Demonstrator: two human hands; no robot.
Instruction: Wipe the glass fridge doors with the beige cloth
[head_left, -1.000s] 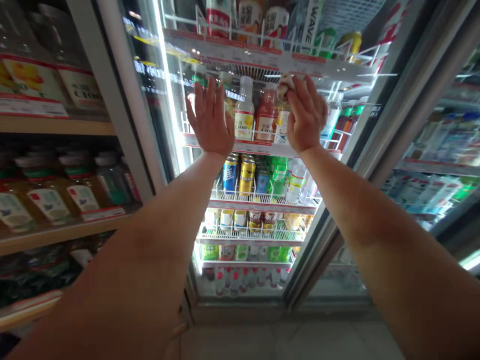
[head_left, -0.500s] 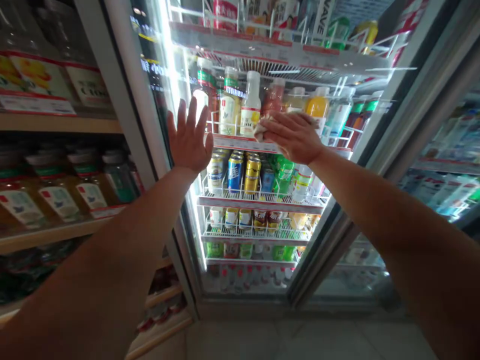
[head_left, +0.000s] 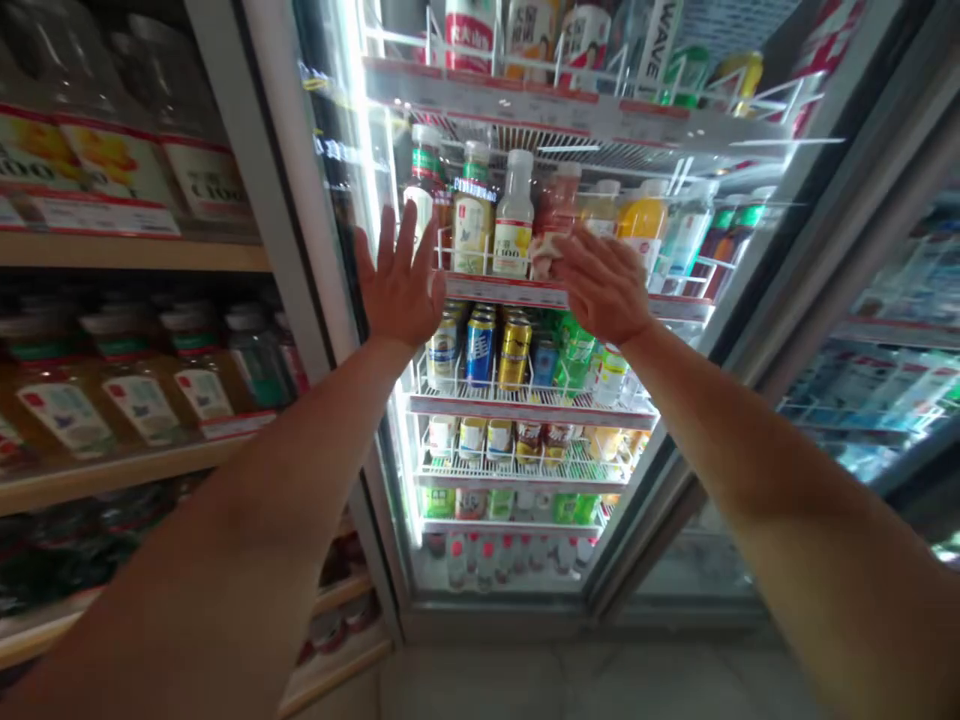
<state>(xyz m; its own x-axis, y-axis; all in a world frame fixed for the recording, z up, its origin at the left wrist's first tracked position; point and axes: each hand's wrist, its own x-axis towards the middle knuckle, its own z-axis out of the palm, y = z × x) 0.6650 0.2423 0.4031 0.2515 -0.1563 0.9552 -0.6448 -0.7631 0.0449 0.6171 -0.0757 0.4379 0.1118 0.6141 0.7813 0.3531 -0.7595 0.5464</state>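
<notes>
Right grip (head_left: 604, 285) holding cloth (head_left: 547, 252) against glass cooler door (head_left: 337, 170); left grip (head_left: 397, 280) wide, fingers spread, holding nothing.

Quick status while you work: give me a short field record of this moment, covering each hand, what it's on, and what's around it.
left hand: open, fingers spread, raised at the glass door of a drinks cooler, holding nothing
right hand: fingers over a crumpled pale cloth, against the glass
behind glass: plastic drink bottles, and metal drink cans on a wire shelf
to the left: a wooden shelf with labelled amber bottles
</notes>
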